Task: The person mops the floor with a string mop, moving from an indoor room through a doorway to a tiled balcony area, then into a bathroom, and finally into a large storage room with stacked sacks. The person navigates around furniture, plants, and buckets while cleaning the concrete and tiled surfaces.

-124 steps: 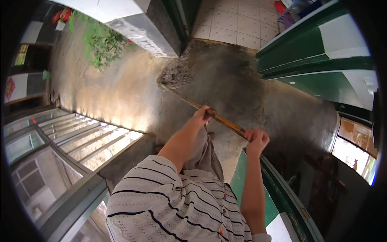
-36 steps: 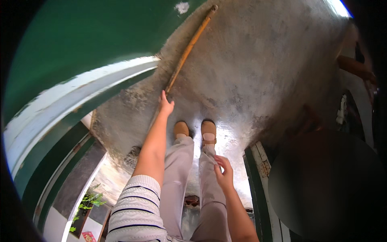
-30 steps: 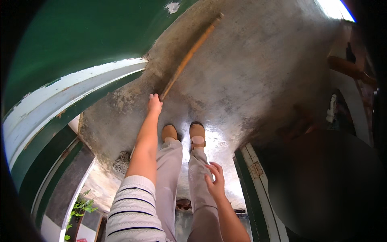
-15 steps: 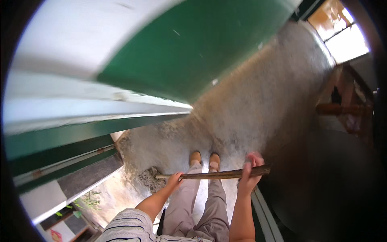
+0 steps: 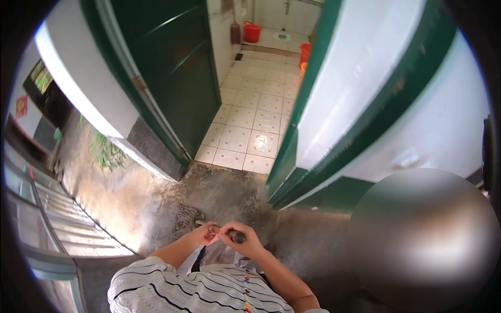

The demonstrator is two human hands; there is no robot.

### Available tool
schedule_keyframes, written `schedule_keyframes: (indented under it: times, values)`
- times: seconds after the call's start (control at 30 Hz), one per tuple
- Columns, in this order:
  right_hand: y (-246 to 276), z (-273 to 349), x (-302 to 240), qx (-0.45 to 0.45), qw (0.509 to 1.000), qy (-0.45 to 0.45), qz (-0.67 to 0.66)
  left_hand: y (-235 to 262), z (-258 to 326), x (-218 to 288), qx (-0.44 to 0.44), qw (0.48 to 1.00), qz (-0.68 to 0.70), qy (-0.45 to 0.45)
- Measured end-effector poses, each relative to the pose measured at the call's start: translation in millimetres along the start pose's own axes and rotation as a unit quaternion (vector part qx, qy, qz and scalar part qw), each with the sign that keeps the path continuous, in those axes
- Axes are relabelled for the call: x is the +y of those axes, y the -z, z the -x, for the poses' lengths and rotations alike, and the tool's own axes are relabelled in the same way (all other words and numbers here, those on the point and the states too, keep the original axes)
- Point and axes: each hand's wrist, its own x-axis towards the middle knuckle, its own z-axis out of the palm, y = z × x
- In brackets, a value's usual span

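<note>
Both my hands grip a brown wooden mop handle [image 5: 236,236] close to my chest. My left hand [image 5: 203,235] holds it lower down, my right hand [image 5: 245,238] wraps its top end. The handle points steeply down and away, so it looks very short. The grey stringy mop head [image 5: 185,216] rests on the wet concrete floor [image 5: 229,193] just left of my hands.
Ahead, an open dark green door [image 5: 172,78] leads onto a white tiled floor [image 5: 250,120] with red buckets [image 5: 252,32] at its far end. A white and green wall [image 5: 365,104] stands to the right. Glass panels [image 5: 47,208] run along the left. A blurred round shape [image 5: 422,240] covers the lower right.
The view has swung from the floor and my feet to the open doorway. My hands have come together on the handle, which now points downward instead of lying crosswise.
</note>
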Motion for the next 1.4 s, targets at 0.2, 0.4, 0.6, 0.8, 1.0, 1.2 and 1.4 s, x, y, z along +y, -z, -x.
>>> schedule_keyframes:
  times: [0.2, 0.4, 0.6, 0.8, 1.0, 1.2, 1.4]
  values:
    - [-66.3, -109.4, 1.6, -0.077, 0.996, 0.037, -0.025, 0.8, 32.5, 42.1, -0.164, 0.961, -0.038, -0.22]
    - [-78.8, -242.2, -10.9, -0.158, 0.984, -0.017, -0.08, -7.0, 39.5, 147.2, -0.191, 0.952, 0.182, -0.154]
    - [-46.1, -332.0, -24.9, -0.055, 0.986, 0.023, -0.154, -75.5, 44.8, 252.4, -0.172, 0.97, 0.156, -0.071]
    - [-8.1, -394.4, -29.3, -0.014, 0.991, 0.098, -0.091, -134.9, -24.7, 337.7, -0.262, 0.959, 0.082, -0.074]
    - [42.5, -462.1, 35.3, 0.035, 0.982, 0.161, 0.087, -214.5, -129.6, 432.0, -0.232, 0.972, 0.022, -0.039]
    - [157.3, -549.6, 83.4, 0.045, 0.96, 0.206, 0.186, -324.8, -200.0, 524.4, -0.188, 0.981, 0.002, -0.057]
    - [225.1, -635.9, 140.3, -0.055, 0.947, 0.165, 0.271, -362.2, -254.0, 617.7, -0.087, 0.991, -0.026, -0.097]
